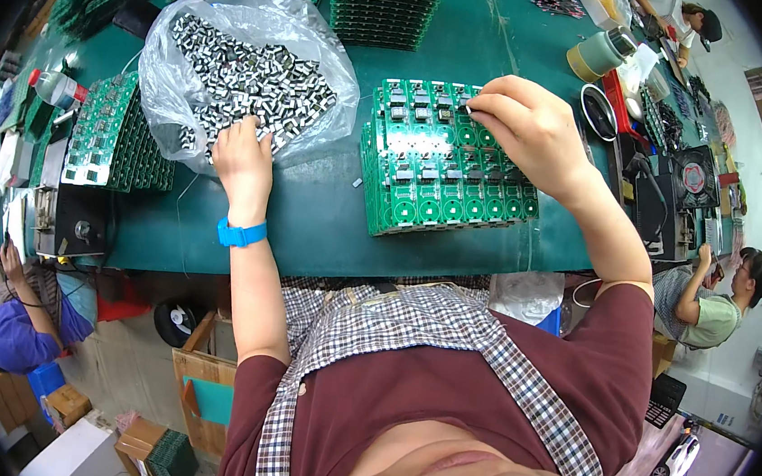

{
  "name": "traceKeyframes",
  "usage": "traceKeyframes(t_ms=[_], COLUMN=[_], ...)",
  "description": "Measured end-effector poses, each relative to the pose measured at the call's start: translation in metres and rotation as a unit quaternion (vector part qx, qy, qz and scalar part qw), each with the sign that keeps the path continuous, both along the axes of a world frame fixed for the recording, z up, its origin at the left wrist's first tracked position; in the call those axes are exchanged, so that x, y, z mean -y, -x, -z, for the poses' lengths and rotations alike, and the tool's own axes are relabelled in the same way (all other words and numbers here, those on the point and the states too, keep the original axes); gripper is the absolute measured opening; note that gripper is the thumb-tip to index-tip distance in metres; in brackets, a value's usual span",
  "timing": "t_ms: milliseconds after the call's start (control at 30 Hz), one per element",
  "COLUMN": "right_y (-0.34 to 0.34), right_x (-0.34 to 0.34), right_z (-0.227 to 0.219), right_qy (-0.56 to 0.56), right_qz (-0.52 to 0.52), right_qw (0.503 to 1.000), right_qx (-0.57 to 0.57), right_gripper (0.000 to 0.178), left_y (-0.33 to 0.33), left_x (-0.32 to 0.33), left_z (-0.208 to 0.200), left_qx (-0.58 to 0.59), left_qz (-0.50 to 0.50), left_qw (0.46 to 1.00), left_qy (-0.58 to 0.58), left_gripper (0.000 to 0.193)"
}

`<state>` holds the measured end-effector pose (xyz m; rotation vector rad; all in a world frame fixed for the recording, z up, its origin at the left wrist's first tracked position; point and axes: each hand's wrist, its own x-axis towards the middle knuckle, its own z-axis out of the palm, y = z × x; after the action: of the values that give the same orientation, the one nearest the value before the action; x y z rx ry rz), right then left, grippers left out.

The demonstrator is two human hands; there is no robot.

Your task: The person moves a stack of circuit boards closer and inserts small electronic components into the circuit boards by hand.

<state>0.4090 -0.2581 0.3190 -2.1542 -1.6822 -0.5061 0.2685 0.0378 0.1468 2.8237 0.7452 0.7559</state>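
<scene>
A clear plastic bag (343,99) lies open on the left of the table, filled with small black-and-silver electronic components (250,81). At its near edge my left hand (245,158), with a blue wristband, has its fingers curled against these parts; what it grips, if anything, is too small to make out. To the right sits a stack of green circuit boards (451,210), the top one carrying rows of mounted parts and round white-centred outlines. Over its upper right area my right hand (531,129) pinches a small electronic component, its fingertips close to the board's far rows.
More stacked circuit boards stand at the back (387,7) and left (113,137). One loose component (357,182) lies between bag and boards. A bottle (57,88), a thermos (601,53) and a black fan (696,178) stand around. Other people sit at both sides.
</scene>
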Motion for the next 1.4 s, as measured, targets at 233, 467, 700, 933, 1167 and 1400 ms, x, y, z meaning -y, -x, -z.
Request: traceKeyframes(t_ms=[233, 467, 700, 933, 1167, 1400], right_y=[0.003, 0.003, 0.003, 0.005, 0.008, 0.005], right_x=[-0.001, -0.003, 0.001, 0.004, 0.012, 0.02], right_z=[0.001, 0.002, -0.006, -0.007, -0.009, -0.012], right_qy=[0.015, 0.041, 0.045, 0.008, -0.022, -0.028], right_qz=[-0.005, -0.001, -0.007, -0.001, -0.013, -0.012], right_qw=[0.999, 0.998, 0.997, 1.0, 1.0, 0.999], right_qx=[0.044, 0.036, 0.058, -0.01, -0.018, -0.026], right_gripper=[0.009, 0.01, 0.011, 0.011, 0.009, 0.008], left_y=[0.001, 0.001, 0.0, 0.005, 0.006, 0.003], left_x=[-0.003, -0.005, -0.007, -0.004, -0.008, -0.011], left_z=[0.007, 0.009, -0.002, 0.013, 0.011, 0.0], left_qx=[0.072, 0.077, 0.094, 0.08, 0.056, 0.086], left_qz=[0.041, 0.045, 0.046, 0.015, 0.031, 0.038], left_qw=[0.997, 0.996, 0.994, 0.996, 0.998, 0.989], left_qy=[0.007, 0.005, 0.038, 0.048, 0.023, 0.116], left_gripper=[0.022, 0.022, 0.021, 0.021, 0.02, 0.016])
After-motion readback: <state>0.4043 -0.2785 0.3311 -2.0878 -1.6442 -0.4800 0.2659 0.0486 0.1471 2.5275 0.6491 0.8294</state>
